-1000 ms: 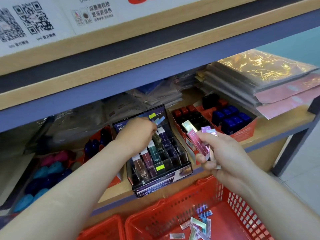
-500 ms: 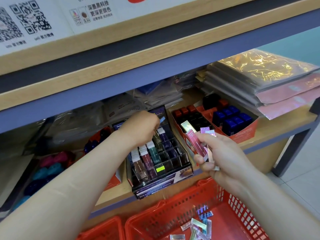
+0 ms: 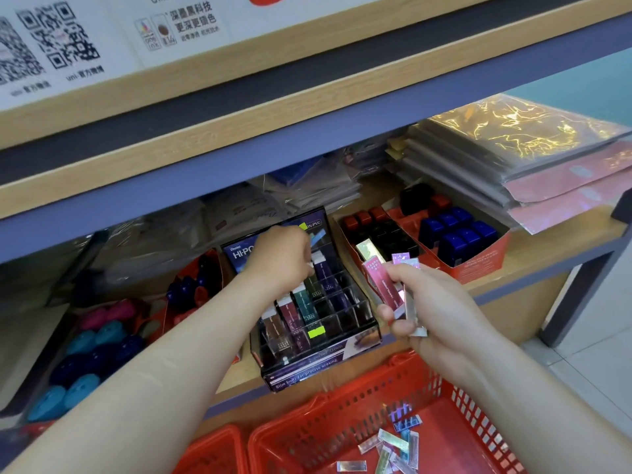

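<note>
A person's left hand (image 3: 284, 258) hangs over the back rows of a black display box (image 3: 307, 367) of slim eraser packs. Its fingers curl down onto the white top of a purple pack (image 3: 323, 277), and the knuckles hide whether they grip it. Boxed packs stand in slots, long axes leaning up toward the box's back. Just right of the box, a fan of packs (image 3: 383, 285) points up and left past its right wall, pinched low by the right hand (image 3: 434, 313). The empty slots (image 3: 345, 302) on the box's right side seem nearer that hand. Below the box's front, a red basket (image 3: 342, 425) holds loose packs (image 3: 396, 443).
</note>
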Available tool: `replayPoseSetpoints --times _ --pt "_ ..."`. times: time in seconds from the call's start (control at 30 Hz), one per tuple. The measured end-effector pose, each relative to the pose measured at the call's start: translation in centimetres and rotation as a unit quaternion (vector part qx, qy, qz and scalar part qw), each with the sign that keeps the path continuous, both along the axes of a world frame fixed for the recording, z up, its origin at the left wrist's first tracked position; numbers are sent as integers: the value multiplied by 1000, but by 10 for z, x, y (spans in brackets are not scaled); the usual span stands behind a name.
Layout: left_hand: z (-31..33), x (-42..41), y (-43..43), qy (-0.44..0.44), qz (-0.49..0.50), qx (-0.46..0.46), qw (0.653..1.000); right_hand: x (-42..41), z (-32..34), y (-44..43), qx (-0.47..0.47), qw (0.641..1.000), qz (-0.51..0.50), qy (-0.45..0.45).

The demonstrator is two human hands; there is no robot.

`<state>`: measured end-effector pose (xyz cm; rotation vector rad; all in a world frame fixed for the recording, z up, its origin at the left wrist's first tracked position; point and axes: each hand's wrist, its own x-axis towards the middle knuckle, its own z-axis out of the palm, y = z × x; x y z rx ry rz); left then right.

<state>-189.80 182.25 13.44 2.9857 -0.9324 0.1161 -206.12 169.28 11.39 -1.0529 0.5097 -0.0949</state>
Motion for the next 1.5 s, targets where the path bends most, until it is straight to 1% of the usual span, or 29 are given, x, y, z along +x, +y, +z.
replayPoseSetpoints --times 0.07,0.17,0.27,0.33,0.4,0.43,0.47,0.5,0.53,0.57,0.6,0.67,0.7,0.8,0.83,0.87,0.9,0.93,0.97,1.07,1.1,1.13,1.2,1.23,1.3,1.37,1.4,1.43,1.5 --pt "-3 1 -3 0 18 -4 1000 0 1 1 -1 1000 1 0" --pt "-9 0 -7 -37 12 29 999 2 0 4 -2 1000 3 4" --pt "-6 -3 -8 -27 12 43 999 10 -3 4 15 1000 11 20" --pt "-2 -5 -5 -11 15 15 1000 11 -4 4 32 999 30 19" --pt "6 -14 0 17 25 -81 996 8 -6 5 24 999 47 -14" --pt "10 -22 3 64 35 -172 982 5 -6 6 14 998 56 -32" --pt "14 -32 5 154 50 -291 943 3 -5 8 5 997 65 -44" --pt "17 -44 8 266 61 -389 880 2 -6 10 -4 996 73 -52" --pt "20 -55 10 358 61 -444 819 2 -7 12 -13 995 79 -57" --pt "19 -63 13 406 48 -454 792 3 -8 14 -20 994 84 -60" --pt "15 -69 16 420 31 -441 792 3 -8 16 -27 994 90 -63" --pt "9 -76 20 411 8 -440 799 3 -7 18 -46 991 103 -70" --pt "7 -77 22 408 16 -465 786 3 -7 19 -53 990 106 -73" --pt "8 -79 27 432 63 -569 697 3 -6 18 -64 991 95 -63" --pt "10 -80 30 440 74 -586 676 3 -7 18 -68 992 90 -60" --pt "11 -81 33 445 80 -590 669 4 -8 18 -70 992 85 -59" --pt "11 -81 36 447 81 -584 673 4 -8 18 -67 993 80 -62" --pt "11 -83 38 448 73 -568 687 5 -9 18 -63 993 78 -67" --pt "11 -84 41 446 59 -539 712 6 -9 19 -57 993 80 -72" --pt "8 -92 48 391 -7 -390 834 6 -8 22 -61 990 100 -84" --pt "6 -96 49 374 -25 -351 858 5 -9 23 -69 988 106 -85" --pt "3 -99 50 362 -34 -337 868 5 -10 24 -79 987 109 -83" --pt "-2 -106 54 347 -11 -385 855 5 -12 24 -94 987 112 -72" --pt "-4 -108 57 340 19 -430 836 5 -12 24 -94 987 113 -66" --pt "-10 -110 64 339 83 -519 780 5 -12 24 -84 987 123 -55" --pt "-14 -111 71 343 120 -578 730 4 -12 26 -80 985 144 -46" --pt "-14 -110 75 334 131 -595 720 3 -12 27 -77 985 152 -41" --pt "-14 -109 79 313 140 -605 719 3 -12 30 -69 985 151 -36" --pt "-9 -102 88 252 157 -606 738 6 -14 30 -39 992 123 -19"
